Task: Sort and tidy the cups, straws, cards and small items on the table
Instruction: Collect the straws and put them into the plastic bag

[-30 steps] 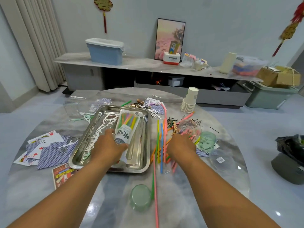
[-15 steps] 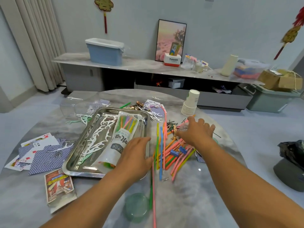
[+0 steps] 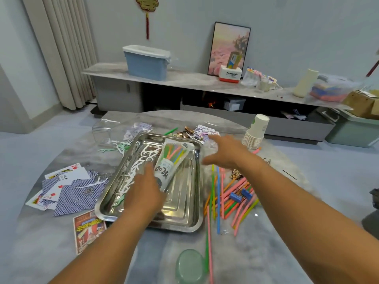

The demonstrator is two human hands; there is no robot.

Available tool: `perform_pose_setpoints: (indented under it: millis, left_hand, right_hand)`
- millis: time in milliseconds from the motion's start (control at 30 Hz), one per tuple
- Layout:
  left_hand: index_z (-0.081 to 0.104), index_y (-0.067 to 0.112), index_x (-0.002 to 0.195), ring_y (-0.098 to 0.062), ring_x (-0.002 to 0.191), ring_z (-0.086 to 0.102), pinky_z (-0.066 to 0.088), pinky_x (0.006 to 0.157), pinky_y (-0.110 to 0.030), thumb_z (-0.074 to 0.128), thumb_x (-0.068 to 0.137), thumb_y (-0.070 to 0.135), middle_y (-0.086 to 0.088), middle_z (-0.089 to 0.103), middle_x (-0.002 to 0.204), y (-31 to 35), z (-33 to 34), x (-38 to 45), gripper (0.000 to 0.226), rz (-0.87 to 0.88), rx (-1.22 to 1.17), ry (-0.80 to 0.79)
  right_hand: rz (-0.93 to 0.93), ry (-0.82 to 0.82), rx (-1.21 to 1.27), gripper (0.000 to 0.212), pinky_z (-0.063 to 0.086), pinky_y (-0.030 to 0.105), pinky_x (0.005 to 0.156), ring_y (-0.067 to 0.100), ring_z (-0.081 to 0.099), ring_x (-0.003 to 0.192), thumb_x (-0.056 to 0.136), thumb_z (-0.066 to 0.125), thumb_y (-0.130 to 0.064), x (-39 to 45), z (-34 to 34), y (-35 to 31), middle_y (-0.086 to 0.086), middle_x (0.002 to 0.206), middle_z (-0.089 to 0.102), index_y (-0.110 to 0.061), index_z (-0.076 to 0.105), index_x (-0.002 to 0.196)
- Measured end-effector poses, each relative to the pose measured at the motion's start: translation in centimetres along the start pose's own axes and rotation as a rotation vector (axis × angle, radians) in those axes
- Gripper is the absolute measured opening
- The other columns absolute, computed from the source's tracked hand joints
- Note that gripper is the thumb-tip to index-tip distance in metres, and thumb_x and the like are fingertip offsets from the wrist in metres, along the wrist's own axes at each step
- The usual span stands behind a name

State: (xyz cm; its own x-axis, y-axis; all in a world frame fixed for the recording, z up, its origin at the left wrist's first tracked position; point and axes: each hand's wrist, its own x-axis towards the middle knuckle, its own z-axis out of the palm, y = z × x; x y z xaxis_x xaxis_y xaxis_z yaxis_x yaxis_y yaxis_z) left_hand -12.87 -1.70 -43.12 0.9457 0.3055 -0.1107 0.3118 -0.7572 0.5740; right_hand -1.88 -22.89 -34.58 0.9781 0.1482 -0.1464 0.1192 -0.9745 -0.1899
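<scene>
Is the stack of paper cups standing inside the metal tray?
No, the paper cups stand on the table beyond the metal tray, off its right far corner.

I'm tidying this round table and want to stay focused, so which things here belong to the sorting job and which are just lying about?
Part of the job:
- stack of white paper cups
- loose coloured plastic straws
- scattered blue-backed playing cards
- blue binder clips
- steel tray

Just lying about:
- blue storage bin on the shelf
- framed pink picture
</scene>
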Motion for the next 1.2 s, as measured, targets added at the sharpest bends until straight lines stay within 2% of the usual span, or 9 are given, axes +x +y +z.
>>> perform_pose_setpoints:
  millis: [133,400,500,633,700,833,933,1067,1200]
  left_hand:
    - [0.041,0.032,0.134,-0.015,0.067,0.061,0.045,0.051,-0.028,0.074,0.080,0.015,0.014,0.053,0.083,-0.8,-3.0,1.9,0.065,-0.081,-0.280,0.122]
    - [0.045,0.022,0.133,-0.030,0.085,0.060,0.055,0.071,-0.043,0.075,0.079,0.014,-0.004,0.059,0.103,-3.1,-3.3,1.9,0.063,-0.071,-0.134,0.113]
    - [0.046,0.024,0.129,-0.032,0.087,0.063,0.057,0.076,-0.048,0.078,0.078,0.022,-0.006,0.062,0.106,-2.9,-3.1,1.7,0.060,-0.066,-0.119,0.081]
    - [0.046,0.021,0.131,-0.037,0.100,0.061,0.056,0.082,-0.052,0.079,0.079,0.042,-0.010,0.062,0.114,-1.3,-3.2,1.5,0.065,-0.012,-0.046,0.118]
    - [0.042,0.019,0.141,-0.038,0.115,0.055,0.049,0.093,-0.052,0.075,0.083,0.037,-0.013,0.059,0.127,-0.2,-3.0,1.4,0.068,0.041,0.015,0.180]
    - [0.032,0.024,0.154,-0.036,0.133,0.043,0.037,0.107,-0.052,0.068,0.091,0.023,-0.012,0.050,0.143,2.1,-2.1,0.4,0.072,0.174,-0.070,0.198]
    - [0.029,0.023,0.156,-0.030,0.145,0.031,0.029,0.118,-0.048,0.064,0.094,0.022,-0.006,0.036,0.159,2.9,-1.4,-0.4,0.071,0.278,-0.082,0.147]
    - [0.035,0.023,0.154,-0.028,0.146,0.030,0.028,0.118,-0.044,0.063,0.096,0.024,-0.005,0.036,0.158,3.0,-1.4,-0.8,0.064,0.317,-0.090,0.082]
    - [0.038,0.025,0.152,-0.030,0.141,0.036,0.034,0.113,-0.046,0.063,0.096,0.025,-0.008,0.043,0.152,2.5,-1.5,-0.7,0.062,0.266,-0.066,0.013]
  right_hand:
    - [-0.218,-0.067,0.061,0.099,0.032,0.057,0.117,0.036,0.031,0.145,0.075,0.080,-0.056,-0.5,3.4,-4.3,0.007,0.162,0.027,-0.043,0.025,0.156]
    - [-0.319,-0.067,0.065,0.096,0.021,0.055,0.121,0.034,0.022,0.150,0.078,0.073,-0.066,-0.5,8.7,-8.3,0.003,0.165,0.023,-0.041,0.024,0.156]
    - [-0.220,-0.010,0.160,0.077,0.026,0.054,0.118,0.032,0.031,0.146,0.088,0.045,-0.078,-0.9,8.4,-7.8,0.008,0.159,0.037,-0.033,0.040,0.150]
    - [0.092,0.218,0.327,0.030,0.052,0.039,0.090,0.039,0.061,0.114,0.099,0.047,-0.021,-1.6,6.8,-2.5,0.019,0.120,0.066,-0.009,0.068,0.116]
    - [0.233,0.239,0.282,0.032,0.053,0.038,0.089,0.039,0.061,0.113,0.092,0.049,-0.009,-2.7,6.2,1.0,0.019,0.121,0.066,-0.008,0.070,0.116]
    - [0.459,0.162,0.134,0.034,0.049,0.041,0.095,0.040,0.054,0.120,0.092,0.054,-0.019,-4.9,6.0,6.0,0.016,0.130,0.058,-0.019,0.067,0.123]
    - [0.424,0.046,0.178,0.015,0.055,0.039,0.087,0.034,0.063,0.101,0.092,0.062,-0.016,-5.6,6.4,7.5,0.017,0.110,0.067,-0.007,0.069,0.102]
    - [0.315,0.061,0.307,0.015,0.056,0.045,0.083,0.036,0.068,0.093,0.091,0.067,-0.004,-5.8,7.1,7.4,0.025,0.101,0.071,0.007,0.073,0.099]
    - [0.266,-0.037,0.374,0.012,0.049,0.042,0.064,0.025,0.053,0.070,0.088,0.065,-0.002,-5.9,7.0,6.0,0.022,0.076,0.057,0.006,0.066,0.079]
